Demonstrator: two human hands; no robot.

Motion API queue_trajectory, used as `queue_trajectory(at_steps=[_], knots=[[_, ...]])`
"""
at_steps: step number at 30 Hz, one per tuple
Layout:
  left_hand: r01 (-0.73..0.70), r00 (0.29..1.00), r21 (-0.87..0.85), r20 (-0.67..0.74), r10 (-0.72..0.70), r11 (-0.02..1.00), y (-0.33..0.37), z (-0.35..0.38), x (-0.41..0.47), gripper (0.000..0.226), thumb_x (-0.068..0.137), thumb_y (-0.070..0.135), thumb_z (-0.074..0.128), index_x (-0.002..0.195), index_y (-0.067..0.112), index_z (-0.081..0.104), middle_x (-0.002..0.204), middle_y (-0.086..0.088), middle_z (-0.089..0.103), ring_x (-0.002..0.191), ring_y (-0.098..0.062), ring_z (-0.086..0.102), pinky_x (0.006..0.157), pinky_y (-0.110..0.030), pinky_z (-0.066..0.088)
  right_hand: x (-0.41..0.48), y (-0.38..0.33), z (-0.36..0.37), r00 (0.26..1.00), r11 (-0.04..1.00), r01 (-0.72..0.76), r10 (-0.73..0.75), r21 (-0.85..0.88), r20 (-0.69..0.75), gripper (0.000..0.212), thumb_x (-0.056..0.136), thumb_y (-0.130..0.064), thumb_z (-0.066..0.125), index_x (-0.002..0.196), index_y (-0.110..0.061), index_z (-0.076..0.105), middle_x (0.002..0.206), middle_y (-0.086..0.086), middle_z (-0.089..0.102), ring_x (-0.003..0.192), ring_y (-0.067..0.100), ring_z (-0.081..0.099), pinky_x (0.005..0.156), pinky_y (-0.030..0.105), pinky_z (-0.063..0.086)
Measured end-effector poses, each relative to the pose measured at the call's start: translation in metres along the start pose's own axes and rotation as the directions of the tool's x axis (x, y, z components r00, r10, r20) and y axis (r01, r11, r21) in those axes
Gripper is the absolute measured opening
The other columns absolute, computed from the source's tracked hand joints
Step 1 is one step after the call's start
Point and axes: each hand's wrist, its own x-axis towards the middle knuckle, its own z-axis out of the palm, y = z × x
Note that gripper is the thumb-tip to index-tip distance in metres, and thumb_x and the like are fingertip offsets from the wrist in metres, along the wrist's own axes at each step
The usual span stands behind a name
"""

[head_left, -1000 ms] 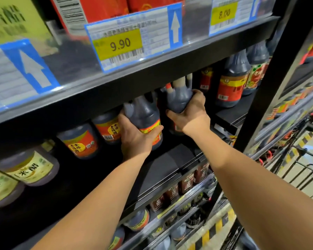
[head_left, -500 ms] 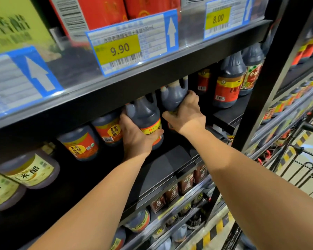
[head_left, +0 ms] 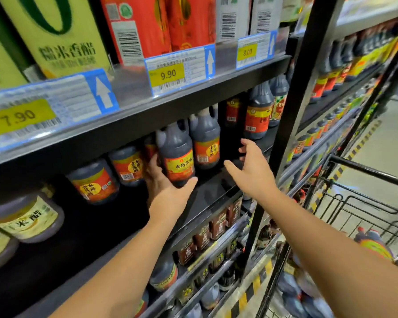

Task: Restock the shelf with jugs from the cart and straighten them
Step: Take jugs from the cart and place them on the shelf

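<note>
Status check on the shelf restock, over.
Left hand gripping front vinegar jug. Right hand open, off neighbouring jug. Nothing blocking.

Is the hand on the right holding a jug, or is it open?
Open. The right hand has its fingers spread in the air beside the jugs, touching none. The left hand grips a dark jug.

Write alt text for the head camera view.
A person's left hand grips a dark plastic jug with a red-and-yellow label on a black store shelf, while the right hand hovers open beside a matching jug. A black wire cart stands at right.
</note>
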Motion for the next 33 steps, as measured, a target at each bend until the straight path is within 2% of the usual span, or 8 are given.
queue_trajectory(at_steps=[3,7,12,18,23,26,30,33], knots=[[-0.081,0.995,-0.003,0.066,0.081,0.997,0.006,0.002,-0.032,0.097,0.072,0.051,0.079,0.146,0.024,0.024,0.130,-0.003,0.053,0.115,-0.027,0.056,0.089,-0.038,0.049,-0.029,0.007,-0.023,0.998,1.000,0.004,-0.005,-0.011,-0.061,0.063,0.090,-0.042,0.061,0.143,-0.020,0.035,0.131,-0.002,0.050,0.114,0.014,0.053,0.088,0.034,0.048],[-0.177,0.960,-0.093,0.201,0.193,0.980,0.028,0.017,-0.061,0.085,0.075,0.054,0.076,0.141,0.025,0.032,0.125,0.007,0.044,0.117,-0.016,0.048,0.089,-0.034,0.045,-0.063,0.021,-0.060,0.993,1.000,-0.020,0.018,-0.020,-0.114,0.061,0.089,-0.044,0.062,0.140,-0.024,0.036,0.117,-0.011,0.052,0.104,0.007,0.053,0.074,0.019,0.043],[-0.230,0.886,-0.168,0.371,0.278,0.958,0.061,0.049,-0.088,0.075,0.078,0.051,0.075,0.138,0.030,0.037,0.121,0.012,0.047,0.110,-0.010,0.050,0.082,-0.029,0.041,-0.100,0.050,-0.110,0.975,0.981,-0.146,0.122,-0.126,-0.186,0.063,0.086,-0.047,0.063,0.138,-0.021,0.038,0.114,-0.005,0.055,0.097,0.014,0.057,0.078,0.036,0.051],[-0.274,0.736,-0.182,0.592,0.327,0.945,0.094,0.115,-0.129,0.067,0.080,0.051,0.074,0.133,0.024,0.044,0.124,0.003,0.049,0.111,-0.018,0.053,0.088,-0.031,0.045,-0.148,0.117,-0.166,0.911,0.922,-0.350,0.294,-0.165,-0.288,0.053,0.083,-0.038,0.068,0.128,-0.017,0.048,0.114,0.002,0.059,0.105,0.019,0.058,0.083,0.027,0.041],[-0.248,0.582,-0.137,0.770,0.261,0.959,0.110,0.182,-0.168,0.073,0.080,0.055,0.072,0.138,0.021,0.043,0.130,-0.002,0.049,0.117,-0.023,0.052,0.093,-0.033,0.043,-0.185,0.189,-0.205,0.761,0.765,-0.629,0.567,-0.142,-0.316,0.059,0.085,-0.042,0.068,0.128,-0.008,0.047,0.118,0.012,0.060,0.107,0.029,0.058,0.085,0.034,0.045],[-0.235,0.502,-0.074,0.845,0.186,0.969,0.116,0.227,-0.185,0.081,0.080,0.055,0.072,0.144,0.017,0.039,0.139,-0.007,0.047,0.124,-0.025,0.050,0.094,-0.032,0.040,-0.199,0.232,-0.220,0.651,0.655,-0.748,0.693,-0.108,-0.308,0.050,0.082,-0.042,0.068,0.110,-0.005,0.050,0.094,0.012,0.056,0.095,0.034,0.059,0.071,0.035,0.045],[-0.186,0.386,0.011,0.920,0.063,0.983,0.116,0.283,-0.203,0.091,0.078,0.058,0.072,0.149,0.018,0.032,0.149,-0.006,0.041,0.133,-0.026,0.044,0.105,-0.042,0.041,-0.206,0.287,-0.226,0.530,0.533,-0.845,0.817,-0.053,-0.228,0.039,0.078,-0.039,0.070,0.089,-0.011,0.044,0.086,0.009,0.055,0.079,0.029,0.058,0.062,0.031,0.040],[-0.176,0.328,0.051,0.945,0.010,0.983,0.113,0.318,-0.215,0.088,0.082,0.059,0.069,0.150,0.020,0.029,0.151,-0.001,0.039,0.132,-0.024,0.044,0.093,-0.033,0.040,-0.202,0.318,-0.223,0.456,0.455,-0.889,0.874,-0.047,-0.171,0.038,0.073,-0.046,0.071,0.082,-0.018,0.047,0.080,0.006,0.055,0.078,0.027,0.058,0.066,0.035,0.048]])
